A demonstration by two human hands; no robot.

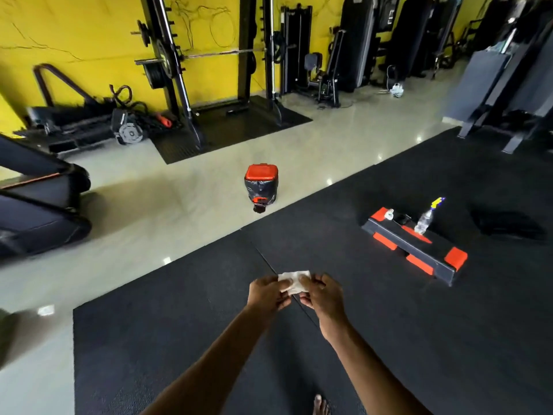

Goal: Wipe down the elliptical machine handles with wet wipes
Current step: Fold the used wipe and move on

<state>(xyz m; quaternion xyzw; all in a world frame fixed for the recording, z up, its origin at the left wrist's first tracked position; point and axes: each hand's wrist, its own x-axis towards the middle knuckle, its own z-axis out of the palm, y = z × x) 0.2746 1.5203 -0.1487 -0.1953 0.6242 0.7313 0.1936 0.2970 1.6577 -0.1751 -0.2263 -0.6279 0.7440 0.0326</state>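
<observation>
A white wet wipe (294, 281) is held out in front of me over the black rubber mat (185, 324). My left hand (267, 293) pinches its left side and my right hand (321, 293) pinches its right side. Both hands are close together at waist height. No elliptical machine handle can be picked out in this view.
A red-lidded bin (261, 183) lined with a black bag stands on the shiny floor ahead. A black and red step bench (417, 245) to the right carries a spray bottle (426, 217). A dark machine (36, 199) stands at left, racks and benches along the yellow wall.
</observation>
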